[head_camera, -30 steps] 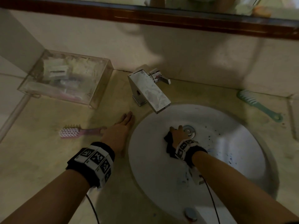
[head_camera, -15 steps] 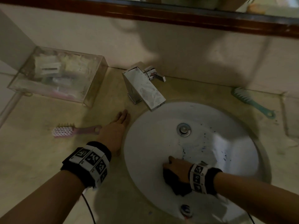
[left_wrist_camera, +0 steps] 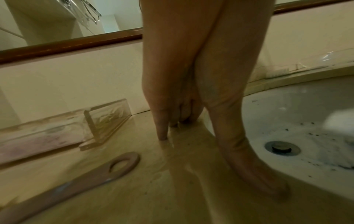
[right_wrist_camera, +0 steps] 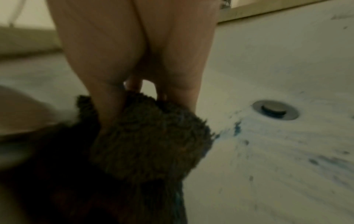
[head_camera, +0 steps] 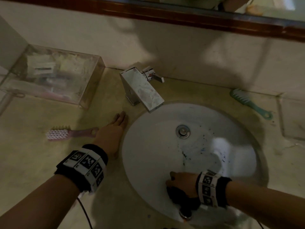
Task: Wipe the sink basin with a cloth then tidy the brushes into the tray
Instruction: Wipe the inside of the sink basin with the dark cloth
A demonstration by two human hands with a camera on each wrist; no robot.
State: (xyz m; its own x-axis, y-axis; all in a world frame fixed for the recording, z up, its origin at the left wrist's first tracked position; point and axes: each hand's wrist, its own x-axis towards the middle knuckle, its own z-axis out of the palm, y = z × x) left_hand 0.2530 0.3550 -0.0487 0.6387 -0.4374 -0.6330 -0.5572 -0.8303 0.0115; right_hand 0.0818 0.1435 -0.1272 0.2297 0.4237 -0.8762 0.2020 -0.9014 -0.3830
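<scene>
My right hand point(head_camera: 179, 181) grips a dark fuzzy cloth point(head_camera: 183, 198) point(right_wrist_camera: 145, 144) and presses it on the near wall of the white sink basin point(head_camera: 148, 146). Blue specks and smears mark the basin around the drain point(head_camera: 182, 131) point(right_wrist_camera: 275, 109). My left hand point(head_camera: 113, 129) lies flat with straight fingers on the counter left of the basin point(left_wrist_camera: 277, 121). A pink brush point(head_camera: 66, 133) point(left_wrist_camera: 76, 181) lies just left of that hand. A green brush point(head_camera: 249, 103) rests on the counter at the back right. The clear tray point(head_camera: 85, 90) point(left_wrist_camera: 90, 130) stands at the back left.
A square chrome tap point(head_camera: 142, 90) overhangs the basin's back edge. The tray holds small packets and a pink item. A wood-framed mirror point(head_camera: 165, 12) runs along the wall above. A second metal fitting point(head_camera: 185, 214) sits at the basin's near rim, below the cloth.
My right hand has dragged the cloth from beside the drain down to the basin's near wall. My left hand has stayed flat on the counter.
</scene>
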